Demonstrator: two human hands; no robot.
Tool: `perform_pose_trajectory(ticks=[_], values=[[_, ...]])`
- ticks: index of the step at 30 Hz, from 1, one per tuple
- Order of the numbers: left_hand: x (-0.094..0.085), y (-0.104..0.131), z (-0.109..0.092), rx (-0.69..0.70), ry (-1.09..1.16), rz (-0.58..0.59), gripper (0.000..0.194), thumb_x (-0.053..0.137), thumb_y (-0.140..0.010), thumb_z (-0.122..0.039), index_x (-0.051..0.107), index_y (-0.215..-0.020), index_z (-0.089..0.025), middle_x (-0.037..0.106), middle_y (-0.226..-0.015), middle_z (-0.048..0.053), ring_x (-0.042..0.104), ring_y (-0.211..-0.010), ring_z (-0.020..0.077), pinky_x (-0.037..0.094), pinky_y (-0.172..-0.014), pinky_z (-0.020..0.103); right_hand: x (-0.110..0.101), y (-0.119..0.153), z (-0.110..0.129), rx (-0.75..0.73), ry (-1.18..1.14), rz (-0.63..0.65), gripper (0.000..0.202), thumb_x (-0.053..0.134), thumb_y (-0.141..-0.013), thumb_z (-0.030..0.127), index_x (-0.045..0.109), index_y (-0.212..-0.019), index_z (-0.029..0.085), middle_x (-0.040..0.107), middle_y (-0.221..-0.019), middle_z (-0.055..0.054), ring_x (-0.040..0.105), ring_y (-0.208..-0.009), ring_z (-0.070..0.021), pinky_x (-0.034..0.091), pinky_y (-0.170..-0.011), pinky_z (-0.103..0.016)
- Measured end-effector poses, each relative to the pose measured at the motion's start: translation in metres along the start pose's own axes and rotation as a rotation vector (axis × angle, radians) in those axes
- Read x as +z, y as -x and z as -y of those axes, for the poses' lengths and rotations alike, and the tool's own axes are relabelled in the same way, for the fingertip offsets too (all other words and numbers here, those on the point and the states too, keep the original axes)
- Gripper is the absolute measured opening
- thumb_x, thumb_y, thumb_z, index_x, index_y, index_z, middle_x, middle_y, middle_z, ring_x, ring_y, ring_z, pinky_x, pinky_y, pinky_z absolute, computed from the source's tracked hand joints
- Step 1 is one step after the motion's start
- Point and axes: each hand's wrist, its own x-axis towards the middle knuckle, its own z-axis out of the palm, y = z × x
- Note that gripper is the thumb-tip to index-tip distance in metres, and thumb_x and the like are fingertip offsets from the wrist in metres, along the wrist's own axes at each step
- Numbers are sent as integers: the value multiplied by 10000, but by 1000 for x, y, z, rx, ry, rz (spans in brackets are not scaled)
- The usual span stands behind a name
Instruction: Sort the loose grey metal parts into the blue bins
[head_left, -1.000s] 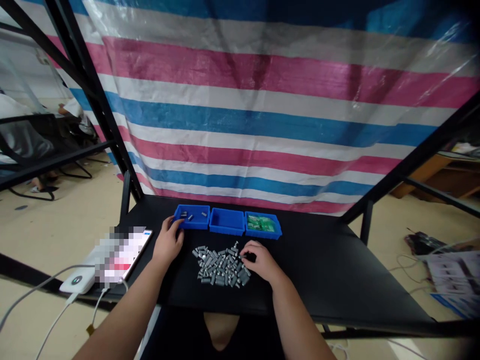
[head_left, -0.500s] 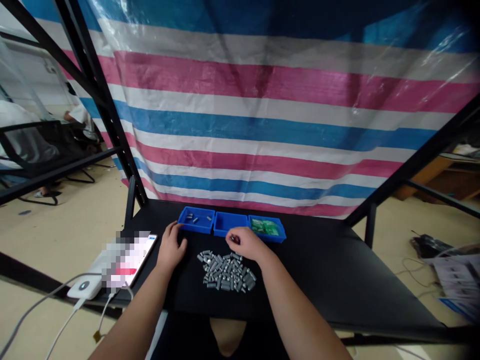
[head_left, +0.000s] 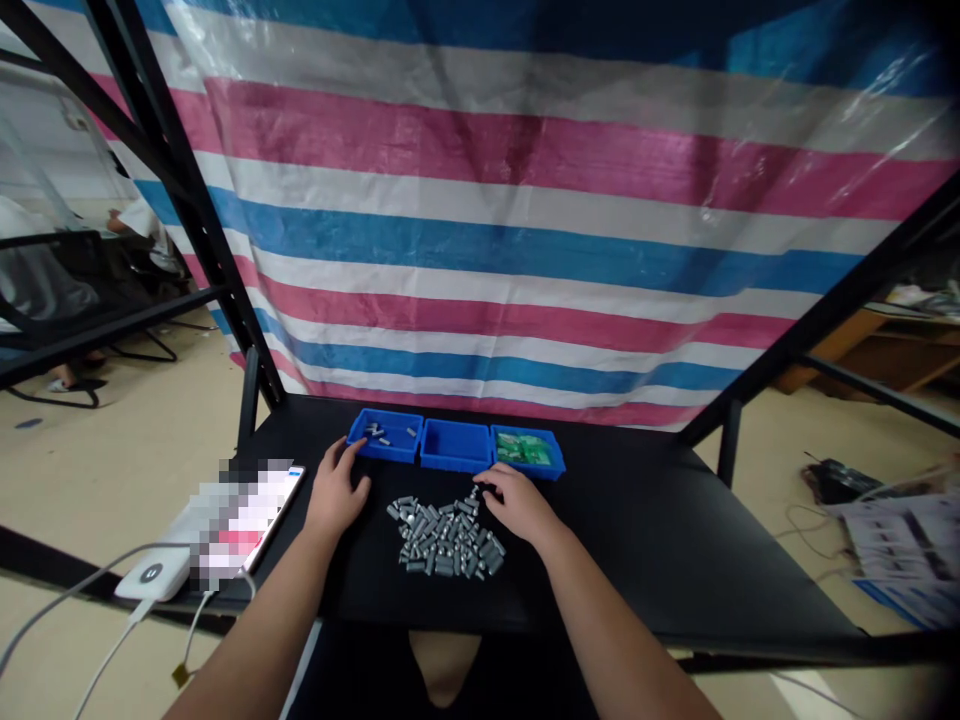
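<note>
Left hand [head_left: 336, 492] resting, spread, at blue tray [head_left: 397, 451]; right hand [head_left: 519, 502] hovering by grey bits [head_left: 444, 565], holding unclear; best pinching singly.

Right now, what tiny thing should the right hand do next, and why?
Maybe pinch one from the loose pile of small grey cylinders: the bare right hand is by its far right edge with no cylinder plainly visible in its grasp, and the leftmost blue plastic tray, by the bare left hand, holds a few similar pieces.
</note>
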Motion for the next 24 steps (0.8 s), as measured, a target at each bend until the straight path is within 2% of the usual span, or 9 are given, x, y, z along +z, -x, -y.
perform_pose_trajectory(ticks=[3,6,9,11,14,16,17,19,24], values=[[1,0,0,-6,-16,8,616,587,-813,-205,494,-1415,-295,402,-1508,107,461,-1379,337,414,-1158,506,9,6,-11,-15,-9,25,306,586,-846,112,743,-1073,245,643,-1064,-58,627,-832,-163,511,-809,-299],[1,1,0,3,-10,3,585,583,-814,-202,508,-1387,-287,396,-1525,97,457,-1387,326,408,-1166,488,13,3,-16,24,29,18,230,605,-814,92,741,-944,224,641,-931,-40,612,-781,-157,488,-746,-277],[1,3,-1,33,-1,-32,632,585,-814,-202,462,-1429,-285,358,-1558,91,406,-1426,319,379,-1186,484,6,-6,-14,33,106,116,212,627,-722,37,711,-819,206,629,-777,-10,585,-707,-146,432,-666,-248],[-1,3,-3,42,-4,-91,623,591,-810,-207,466,-1418,-261,388,-1513,113,413,-1408,324,375,-1181,493,-4,-14,-10,5,110,152,200,627,-693,28,693,-775,198,630,-719,2,577,-684,-141,415,-652,-239],[-4,5,-5,24,-29,-191,486,592,-806,-225,540,-1289,-201,478,-1329,147,496,-1285,340,415,-1125,513,-16,-25,1,-5,3,-23,213,620,-770,97,706,-937,196,667,-779,-7,584,-671,-131,444,-674,-238],[-6,7,-7,24,-35,-214,400,580,-810,-231,562,-1207,-186,503,-1240,144,530,-1202,335,438,-1085,513,-19,-28,7,18,-65,-148,290,624,-818,162,685,-1100,196,679,-827,-12,577,-637,-120,461,-669,-240],[-7,9,-8,30,-32,-209,369,574,-813,-230,565,-1180,-186,510,-1215,139,538,-1174,330,446,-1068,510,-19,-27,9,25,-77,-162,304,633,-825,183,682,-1125,196,678,-820,-8,569,-616,-116,460,-655,-237],[-8,14,-12,39,-26,-191,324,563,-818,-222,569,-1141,-193,518,-1182,130,543,-1133,321,459,-1037,498,-16,-24,10,16,-52,-97,244,651,-817,193,713,-1054,201,669,-772,2,564,-604,-115,448,-636,-230],[-6,23,-20,39,-39,-171,245,569,-821,-217,578,-1065,-205,512,-1162,123,536,-1103,315,466,-997,477,-1,-16,6,33,68,181,116,683,-811,241,762,-894,222,712,-760,-3,628,-680,-136,429,-655,-231]])
